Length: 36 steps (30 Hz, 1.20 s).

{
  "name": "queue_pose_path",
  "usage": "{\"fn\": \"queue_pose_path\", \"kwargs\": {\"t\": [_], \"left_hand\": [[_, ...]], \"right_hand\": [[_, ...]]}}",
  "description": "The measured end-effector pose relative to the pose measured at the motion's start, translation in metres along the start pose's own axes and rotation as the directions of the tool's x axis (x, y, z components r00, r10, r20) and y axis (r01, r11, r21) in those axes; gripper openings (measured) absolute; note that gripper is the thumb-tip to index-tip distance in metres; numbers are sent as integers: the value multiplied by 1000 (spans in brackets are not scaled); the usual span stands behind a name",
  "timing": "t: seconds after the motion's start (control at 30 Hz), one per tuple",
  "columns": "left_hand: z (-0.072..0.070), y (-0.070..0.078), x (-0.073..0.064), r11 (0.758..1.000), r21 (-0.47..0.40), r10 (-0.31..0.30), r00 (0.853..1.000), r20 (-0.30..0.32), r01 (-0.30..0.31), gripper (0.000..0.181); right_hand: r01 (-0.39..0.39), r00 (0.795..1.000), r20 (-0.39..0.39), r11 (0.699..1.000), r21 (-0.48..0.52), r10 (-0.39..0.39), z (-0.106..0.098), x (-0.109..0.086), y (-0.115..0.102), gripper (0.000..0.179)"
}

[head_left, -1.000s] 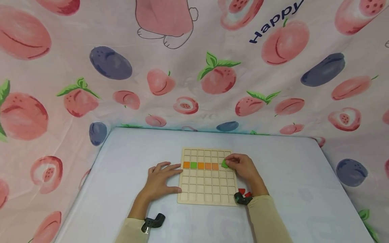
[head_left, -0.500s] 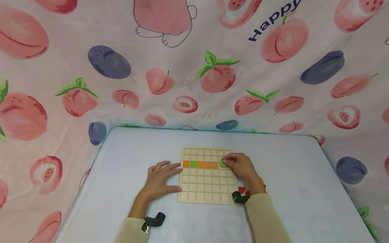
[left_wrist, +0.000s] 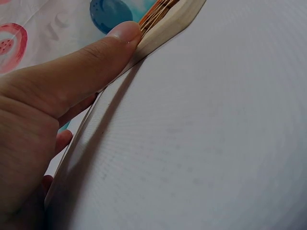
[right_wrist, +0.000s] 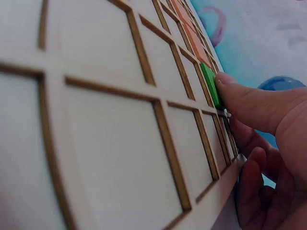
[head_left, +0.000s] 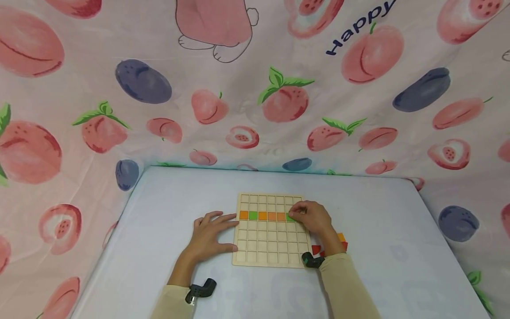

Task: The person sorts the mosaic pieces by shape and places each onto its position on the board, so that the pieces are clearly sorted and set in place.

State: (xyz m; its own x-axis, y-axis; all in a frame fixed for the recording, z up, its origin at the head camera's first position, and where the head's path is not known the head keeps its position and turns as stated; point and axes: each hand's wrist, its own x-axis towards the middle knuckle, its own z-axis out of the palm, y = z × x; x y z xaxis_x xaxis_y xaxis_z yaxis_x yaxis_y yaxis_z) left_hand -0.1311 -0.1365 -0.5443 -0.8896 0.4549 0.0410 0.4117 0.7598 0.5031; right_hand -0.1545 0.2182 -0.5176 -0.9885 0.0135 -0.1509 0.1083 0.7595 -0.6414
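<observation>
A wooden grid board (head_left: 263, 246) lies on the white table. My right hand (head_left: 316, 219) pinches a green square tile (right_wrist: 211, 86) at the sixth cell of the third row from the back. In the right wrist view the thumb (right_wrist: 240, 96) presses on the tile's side, and the tile stands slightly proud of the grid. To its left, the same row holds orange tiles (head_left: 262, 215) and another green tile (head_left: 253, 215). My left hand (head_left: 209, 235) lies spread on the table, fingers extended, with thumb and fingertips at the board's left edge.
Loose red pieces (head_left: 316, 250) and an orange piece (head_left: 341, 237) lie right of the board, partly hidden by the right forearm. Black cameras (head_left: 312, 260) sit on both wrists. A fruit-print cloth (head_left: 279, 146) hangs behind and beside the table (head_left: 191, 190).
My right hand has moved slightly left and lowered the green tile from a tilted pose into line with the row. More loose pieces show beside the right wrist. The left hand stays put.
</observation>
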Motion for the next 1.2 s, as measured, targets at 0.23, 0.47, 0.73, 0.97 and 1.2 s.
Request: {"fn": "queue_pose_path", "kwargs": {"t": [0.23,0.47,0.73,0.97,1.2], "left_hand": [[0,-1,0,1000,11,-15,1000,14,15,74],[0,-1,-1,1000,9,-22,1000,11,21,75],[1,-1,1,1000,4,-13,1000,7,13,75],[0,-1,0,1000,-2,-23,1000,7,23,75],[0,0,0,1000,-7,-14,1000,9,14,74]], "right_hand": [[-8,1000,27,996,88,6,-1,0,6,15],[-22,996,86,971,239,1,-3,-1,12,25],[-6,997,79,977,211,-11,-5,-2,12,25],[-15,996,86,979,205,-3,-2,1,16,26],[-4,997,82,980,201,-13,-5,-1,16,25]]}}
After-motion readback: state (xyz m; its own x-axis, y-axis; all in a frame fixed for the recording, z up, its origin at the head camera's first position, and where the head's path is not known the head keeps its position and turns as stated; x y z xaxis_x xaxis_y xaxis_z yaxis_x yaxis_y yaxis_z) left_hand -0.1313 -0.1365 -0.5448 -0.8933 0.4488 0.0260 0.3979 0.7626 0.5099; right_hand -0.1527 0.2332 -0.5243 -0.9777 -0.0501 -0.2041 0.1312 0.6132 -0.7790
